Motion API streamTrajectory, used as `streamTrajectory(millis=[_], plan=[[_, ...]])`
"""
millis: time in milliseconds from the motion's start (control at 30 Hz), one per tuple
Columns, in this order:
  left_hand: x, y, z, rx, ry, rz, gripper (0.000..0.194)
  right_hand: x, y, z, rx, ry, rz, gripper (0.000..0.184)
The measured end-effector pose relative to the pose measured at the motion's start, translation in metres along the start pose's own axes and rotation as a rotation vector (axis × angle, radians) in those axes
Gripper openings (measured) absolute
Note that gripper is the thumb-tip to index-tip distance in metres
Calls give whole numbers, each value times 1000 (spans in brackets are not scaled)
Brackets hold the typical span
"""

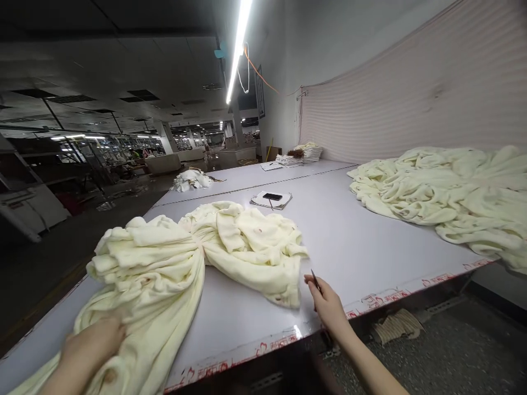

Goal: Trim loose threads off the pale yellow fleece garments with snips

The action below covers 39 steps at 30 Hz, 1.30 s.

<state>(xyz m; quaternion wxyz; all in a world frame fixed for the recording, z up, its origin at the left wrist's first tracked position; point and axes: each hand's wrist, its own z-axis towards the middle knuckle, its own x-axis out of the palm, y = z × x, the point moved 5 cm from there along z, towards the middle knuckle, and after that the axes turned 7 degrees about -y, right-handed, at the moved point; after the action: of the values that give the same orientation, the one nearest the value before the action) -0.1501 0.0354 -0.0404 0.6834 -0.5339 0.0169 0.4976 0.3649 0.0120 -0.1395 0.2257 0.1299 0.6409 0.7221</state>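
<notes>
A bundle of soft pale yellow cloth (156,258), gathered tightly at its middle, lies across the left of the table and drapes over the near edge. On its lower left part is my left hand (93,343), blurred, with the fingers curled into the folds. My right hand (327,307) is just above the table's front edge, right of the bundle and apart from it. Its fingers are closed around a slim dark pointed tool (315,280); most of the tool is hidden in the grip, so its exact kind does not show.
Another pale yellow heap of cloth (444,192) covers the table's right end. Behind the bundle, a dark phone (272,196) lies on papers (257,201). White scraps (192,180) and stacked pieces (309,152) are farther back. Red markings run along the table's front edge (280,343).
</notes>
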Motion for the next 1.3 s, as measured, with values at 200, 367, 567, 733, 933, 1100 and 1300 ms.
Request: streamTrajectory(millis=[200,367,567,733,933,1100,1300], plan=[[108,-127,-135,207,702,-251,47,41,-4,-29,-25,65,15,34],[175,-142,-212,122,732,-555,43,49,0,-70,-55,107,25,37],[164,-107,-213,-160,652,-747,40,42,-5,-99,-57,91,25,36],[146,-74,-233,-394,517,-920,43,76,-5,-106,48,215,228,34],[113,-73,-245,151,212,-200,44,89,8,-105,-97,233,139,29],[109,-101,-228,264,313,-212,58,95,30,-107,-289,328,38,24],[128,-96,-215,-341,543,-878,45,88,38,-110,-334,241,-23,29]])
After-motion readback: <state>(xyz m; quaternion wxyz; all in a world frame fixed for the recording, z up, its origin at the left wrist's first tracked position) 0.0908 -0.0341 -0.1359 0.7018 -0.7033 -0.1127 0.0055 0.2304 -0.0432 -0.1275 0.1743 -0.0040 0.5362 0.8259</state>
